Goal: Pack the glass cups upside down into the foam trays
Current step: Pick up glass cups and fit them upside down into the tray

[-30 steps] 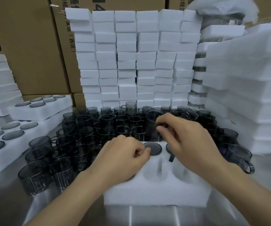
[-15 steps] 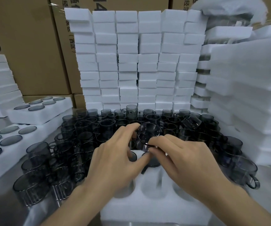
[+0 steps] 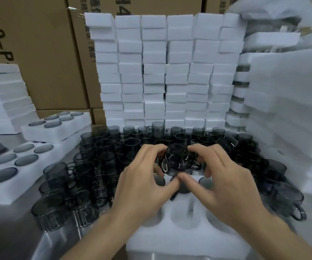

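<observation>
Mid-job, approx. half of the current tray done. Both hands are on one smoky grey glass cup (image 3: pixel 176 160), held above the far row of the foam tray (image 3: pixel 189 239) right in front of the person. The left hand (image 3: pixel 142 190) has fingers curled round the cup's left side, the right hand (image 3: pixel 226 188) wraps the right side, and the thumbs nearly touch under it. The cup is tilted w/ one round end facing the camera; can't tell for sure if that's base or mouth, so prob. mid-flip and not yet seated. In this tray the far row shows dark round shapes in its wells, looks like cups already in upside down. The near-row wells (image 3: pixel 184 215) are bare white, so several slots are left, incl. wherever this cup goes. At left, two filled trays (image 3: pixel 44 166) are done, grey bases up, one stacked on the other's far end. Lots left overall: a dense crowd of loose cups (image 3: pixel 102 152) stands upright beyond and beside the tray, spreading left and right. The surface is a steel tabletop (image 3: pixel 5 231), shiny and cluttered. Behind stands a wall of stacked white foam blocks (image 3: pixel 170 72), w/ brown cardboard boxes (image 3: pixel 44 53) at the back and more foam stacks (image 3: pixel 286 109) at right. Looks like a packing/warehouse area.
</observation>
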Demonstrator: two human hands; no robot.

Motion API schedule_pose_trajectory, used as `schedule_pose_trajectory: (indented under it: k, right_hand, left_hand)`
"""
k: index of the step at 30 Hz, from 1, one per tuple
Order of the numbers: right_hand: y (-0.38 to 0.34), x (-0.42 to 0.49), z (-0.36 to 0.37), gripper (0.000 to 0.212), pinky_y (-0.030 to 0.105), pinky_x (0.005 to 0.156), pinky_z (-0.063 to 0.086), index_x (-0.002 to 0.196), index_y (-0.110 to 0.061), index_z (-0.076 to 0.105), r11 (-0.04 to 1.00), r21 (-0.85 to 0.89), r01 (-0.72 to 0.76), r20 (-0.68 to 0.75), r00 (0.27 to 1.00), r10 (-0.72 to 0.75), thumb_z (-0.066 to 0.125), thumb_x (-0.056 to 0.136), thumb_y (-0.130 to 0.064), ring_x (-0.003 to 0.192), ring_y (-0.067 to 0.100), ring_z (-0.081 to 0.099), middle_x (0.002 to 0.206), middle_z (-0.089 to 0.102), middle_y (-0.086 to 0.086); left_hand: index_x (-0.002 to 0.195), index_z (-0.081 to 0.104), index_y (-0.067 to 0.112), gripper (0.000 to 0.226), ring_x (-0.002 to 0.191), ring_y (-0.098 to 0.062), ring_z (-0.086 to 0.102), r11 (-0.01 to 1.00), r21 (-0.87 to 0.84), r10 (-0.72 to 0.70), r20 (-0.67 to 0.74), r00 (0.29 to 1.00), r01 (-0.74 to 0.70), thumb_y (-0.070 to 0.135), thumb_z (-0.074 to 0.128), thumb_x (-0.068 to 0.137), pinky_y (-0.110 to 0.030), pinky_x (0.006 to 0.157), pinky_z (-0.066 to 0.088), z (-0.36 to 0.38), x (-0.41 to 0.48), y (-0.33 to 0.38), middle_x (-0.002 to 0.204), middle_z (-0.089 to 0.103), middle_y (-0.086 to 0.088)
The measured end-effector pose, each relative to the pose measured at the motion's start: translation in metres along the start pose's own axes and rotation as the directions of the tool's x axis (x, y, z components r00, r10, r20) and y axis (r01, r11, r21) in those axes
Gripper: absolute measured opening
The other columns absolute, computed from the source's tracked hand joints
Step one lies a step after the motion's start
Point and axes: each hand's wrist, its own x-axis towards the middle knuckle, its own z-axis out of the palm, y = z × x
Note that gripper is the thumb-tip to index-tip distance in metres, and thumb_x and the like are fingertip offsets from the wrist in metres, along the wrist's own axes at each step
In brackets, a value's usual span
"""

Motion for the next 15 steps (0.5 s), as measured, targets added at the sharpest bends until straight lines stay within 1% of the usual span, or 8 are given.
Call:
schedule_pose_trajectory:
  k: [3,5,6,8,10,11,13,15]
  right_hand:
    - [0.0000,-0.0003,0.0003,0.060,0.028,0.046,0.052,0.139,-0.031,0.055,0.997,0.012,-0.072,-0.010,0.997,0.072,0.057,0.095,-0.071,0.066,0.005,0.056,0.104,0.043,-0.027]
    - [0.0015,-0.0010,0.0004,0.065,0.029,0.051,0.054,0.145,-0.034,0.051,0.995,0.011,-0.096,0.016,0.995,0.096,0.058,0.093,-0.071,0.064,0.004,0.060,0.098,0.049,-0.026]
    - [0.0019,-0.0018,0.0008,0.066,0.029,0.052,0.055,0.148,-0.037,0.048,0.995,0.006,-0.100,0.036,0.994,0.100,0.058,0.092,-0.071,0.063,0.003,0.061,0.093,0.051,-0.027]
    - [0.0015,-0.0047,0.0031,0.069,0.030,0.056,0.055,0.151,-0.044,0.042,0.992,0.044,-0.122,0.076,0.990,0.119,0.058,0.091,-0.072,0.064,0.007,0.063,0.082,0.056,-0.024]
    - [0.0018,-0.0055,0.0059,0.067,0.034,0.061,0.056,0.150,-0.049,0.044,0.959,0.190,-0.209,0.099,0.976,0.193,0.064,0.090,-0.072,0.068,0.011,0.066,0.084,0.063,-0.016]
    - [0.0012,-0.0049,0.0071,0.064,0.037,0.061,0.058,0.147,-0.048,0.049,0.930,0.267,-0.253,0.096,0.967,0.235,0.068,0.089,-0.069,0.069,0.012,0.067,0.087,0.065,-0.015]
    - [-0.0013,-0.0027,0.0081,0.053,0.038,0.061,0.059,0.134,-0.045,0.063,0.886,0.353,-0.299,0.063,0.953,0.296,0.073,0.085,-0.062,0.066,0.014,0.068,0.086,0.067,-0.013]
    - [-0.0025,-0.0021,0.0092,0.037,0.034,0.062,0.057,0.118,-0.045,0.067,0.873,0.390,-0.292,0.024,0.951,0.307,0.078,0.085,-0.054,0.064,0.016,0.067,0.084,0.067,-0.012]
  left_hand:
    - [0.138,0.055,0.038,0.059,0.100,-0.008,0.067,0.994,-0.107,0.007,0.016,1.000,-0.005,0.050,0.074,0.084,-0.028,0.070,0.060,0.0038,0.0023,-0.0051,0.126,0.053,0.023]
    - [0.142,0.054,0.039,0.060,0.104,-0.009,0.065,0.989,-0.146,0.030,0.024,0.999,-0.026,0.044,0.074,0.086,-0.019,0.070,0.056,0.0051,0.0025,-0.0069,0.129,0.052,0.026]
    - [0.145,0.053,0.041,0.061,0.102,-0.010,0.065,0.985,-0.167,0.046,0.035,0.998,-0.040,0.040,0.074,0.087,-0.016,0.069,0.053,0.0057,0.0015,-0.0069,0.132,0.052,0.027]
    - [0.149,0.047,0.046,0.066,0.088,-0.012,0.064,0.980,-0.193,0.069,0.069,0.995,-0.055,0.034,0.070,0.089,-0.016,0.070,0.053,0.0058,-0.0009,-0.0062,0.140,0.051,0.028]
    - [0.153,0.040,0.051,0.073,0.084,-0.009,0.062,0.982,-0.181,0.070,0.115,0.991,-0.048,0.029,0.067,0.089,-0.019,0.079,0.053,0.0067,-0.0014,-0.0066,0.145,0.049,0.029]
    - [0.155,0.035,0.053,0.079,0.089,-0.008,0.061,0.985,-0.170,0.065,0.149,0.987,-0.039,0.024,0.067,0.089,-0.020,0.085,0.052,0.0065,-0.0015,-0.0075,0.146,0.048,0.029]
    - [0.161,0.026,0.053,0.091,0.105,-0.015,0.060,0.988,-0.152,0.059,0.218,0.974,-0.026,0.015,0.066,0.089,-0.024,0.095,0.048,0.0063,-0.0015,-0.0092,0.153,0.044,0.023]
    - [0.165,0.017,0.050,0.098,0.120,-0.018,0.056,0.987,-0.149,0.088,0.253,0.963,-0.051,0.021,0.074,0.091,-0.022,0.100,0.045,0.0066,-0.0015,-0.0088,0.162,0.032,0.027]
